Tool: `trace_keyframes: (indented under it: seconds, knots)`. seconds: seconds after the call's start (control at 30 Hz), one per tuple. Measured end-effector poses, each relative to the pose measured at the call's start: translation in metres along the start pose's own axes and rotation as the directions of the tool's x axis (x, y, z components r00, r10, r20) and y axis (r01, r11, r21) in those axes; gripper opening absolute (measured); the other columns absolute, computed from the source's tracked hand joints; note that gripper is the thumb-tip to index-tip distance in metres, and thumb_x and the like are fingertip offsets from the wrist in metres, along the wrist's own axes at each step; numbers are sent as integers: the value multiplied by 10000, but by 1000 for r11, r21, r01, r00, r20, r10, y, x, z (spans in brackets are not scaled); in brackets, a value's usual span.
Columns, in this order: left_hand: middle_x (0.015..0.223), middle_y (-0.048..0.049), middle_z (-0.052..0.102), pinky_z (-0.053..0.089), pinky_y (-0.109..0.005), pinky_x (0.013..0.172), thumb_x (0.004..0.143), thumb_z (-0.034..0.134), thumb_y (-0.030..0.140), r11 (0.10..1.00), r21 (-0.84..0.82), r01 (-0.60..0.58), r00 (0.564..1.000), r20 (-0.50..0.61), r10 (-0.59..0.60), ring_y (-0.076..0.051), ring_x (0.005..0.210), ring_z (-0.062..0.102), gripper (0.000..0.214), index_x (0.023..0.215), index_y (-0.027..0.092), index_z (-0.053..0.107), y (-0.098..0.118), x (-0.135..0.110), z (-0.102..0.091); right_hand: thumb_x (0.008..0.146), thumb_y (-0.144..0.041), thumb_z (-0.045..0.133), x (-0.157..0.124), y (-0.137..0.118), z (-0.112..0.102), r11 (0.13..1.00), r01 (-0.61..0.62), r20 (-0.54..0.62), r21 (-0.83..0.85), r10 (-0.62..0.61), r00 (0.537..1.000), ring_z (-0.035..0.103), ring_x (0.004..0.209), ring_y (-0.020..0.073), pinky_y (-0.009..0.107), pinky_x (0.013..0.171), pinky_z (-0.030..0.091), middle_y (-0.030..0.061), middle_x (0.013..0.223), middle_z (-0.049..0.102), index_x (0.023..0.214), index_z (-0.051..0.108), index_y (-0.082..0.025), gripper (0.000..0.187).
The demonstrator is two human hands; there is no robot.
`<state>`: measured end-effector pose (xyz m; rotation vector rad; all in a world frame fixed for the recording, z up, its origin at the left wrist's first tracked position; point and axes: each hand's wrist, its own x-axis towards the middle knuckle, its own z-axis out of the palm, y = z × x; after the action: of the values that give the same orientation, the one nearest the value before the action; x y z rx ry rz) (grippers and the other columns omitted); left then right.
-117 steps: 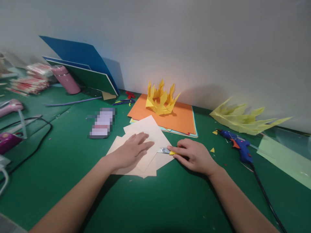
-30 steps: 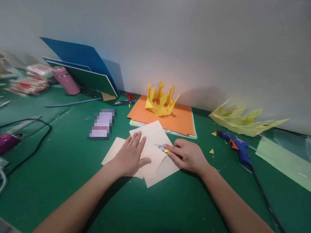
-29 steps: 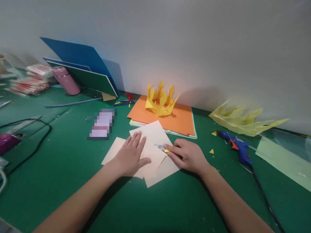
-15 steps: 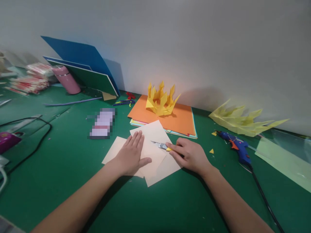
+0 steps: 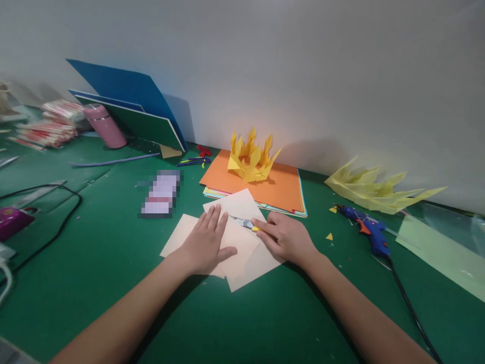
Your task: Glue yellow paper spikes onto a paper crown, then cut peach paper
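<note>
Pale cream sheets of paper overlap at angles on the green table. My left hand lies flat on the upper sheets, fingers together and thumb out to the right. In my right hand is a utility knife with a silver blade and a bit of yellow showing at the fingertips. Its blade lies over the paper and points left, with the tip close to my left fingers. Most of the knife's handle is hidden in my grip. Behind the sheets a yellow folded-paper crown rests on orange paper.
On the right lie a blue glue gun with a black cord, a pale yellow folded-paper piece and a light green sheet. On the left are a blurred-out phone-like object, a pink bottle and leaning boards.
My right hand has moved the knife a little to the left, so its blade now reaches near my left fingers. My left hand stays pressed on the paper.
</note>
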<state>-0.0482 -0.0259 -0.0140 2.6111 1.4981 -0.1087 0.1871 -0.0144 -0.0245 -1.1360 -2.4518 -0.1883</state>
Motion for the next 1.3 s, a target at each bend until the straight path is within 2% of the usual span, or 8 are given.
trace_keyframes:
  seconds: [0.37,0.73,0.87,1.0,1.2,1.3]
  knots:
    - [1500,-261,119,151,-442,1127,865,204,645,1000,26,7,1000,-22,-7,-339,1395,53,891,1409,-60,226,-2,0,5,903,-313,448,17,-2,9,999,-37,83,-19,39,996,472,659,164,266,528,262,64,753,567,1120,674,-222,327]
    - [1509,-243,120,181,-491,1108,877,269,613,1000,-13,-13,999,-38,12,-355,1395,51,820,1430,8,233,-2,-1,4,914,-309,459,30,-15,12,995,-85,74,-56,89,993,502,695,175,275,538,281,68,788,581,1154,644,-204,321]
    - [1524,-182,148,163,-552,1094,885,309,582,1000,-6,-11,1000,-26,11,-379,1396,75,755,1444,79,244,1,-1,-2,924,-301,438,29,-14,12,992,-96,25,-80,98,995,505,709,189,285,554,308,77,786,590,1165,632,-192,328]
    - [1512,-108,266,97,-605,1088,904,372,499,997,13,-70,997,-12,71,-368,1398,118,619,1434,189,298,5,-1,-11,937,-314,403,23,-2,10,978,-167,-97,-121,156,983,502,711,202,300,587,328,88,792,602,1167,627,-168,353]
    - [1402,-142,425,126,-600,1081,909,423,407,993,29,-115,993,-36,116,-357,1383,189,534,1398,206,352,8,-3,-23,922,-282,418,18,18,8,904,-341,-199,-257,295,934,461,696,219,311,561,271,109,821,605,1183,609,-159,346]
    - [1320,-143,463,152,-598,1076,891,455,410,992,13,-123,991,-55,124,-366,1360,230,532,1376,204,376,7,-3,-23,891,-241,464,18,20,8,872,-381,-247,-308,313,917,472,760,236,334,628,294,122,910,622,1166,605,-175,316]
